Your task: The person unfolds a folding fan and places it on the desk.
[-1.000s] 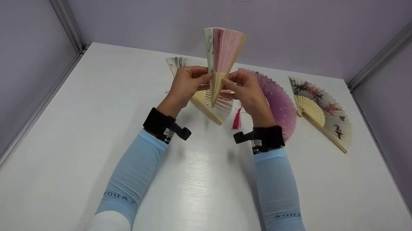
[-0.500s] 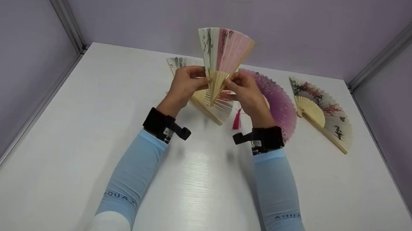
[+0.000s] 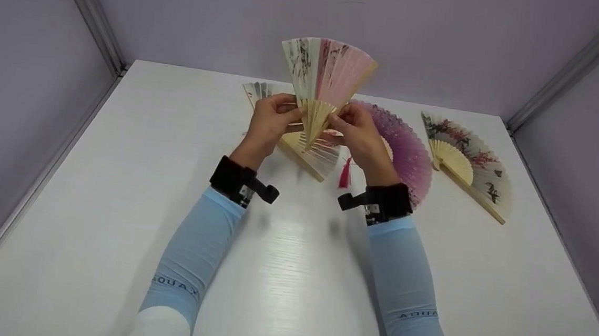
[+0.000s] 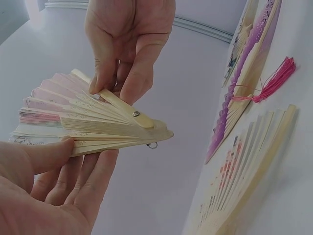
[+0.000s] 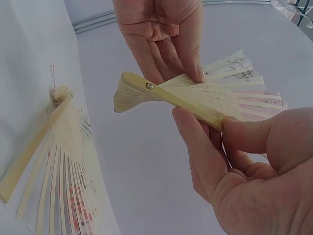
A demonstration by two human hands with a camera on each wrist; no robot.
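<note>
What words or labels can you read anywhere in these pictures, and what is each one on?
"AQUA": partial lettering on the right light blue sleeve, upside down from the head view; any further letters are unclear.
Lettering on the left light blue sleeve: also upside down, looks like the same print, too blurred to read surely.
Held fan, the purple fan and the other fans lying on the table: painted pictures only, no readable text.

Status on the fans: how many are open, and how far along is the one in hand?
Done: three fans lie spread on the table: white fan, purple fan, floral fan. In hand: the pink-and-white fan, pinched at its bamboo ribs by left hand and right hand, only partly fanned. Left: spreading the remaining folds and likely laying it down.
</note>
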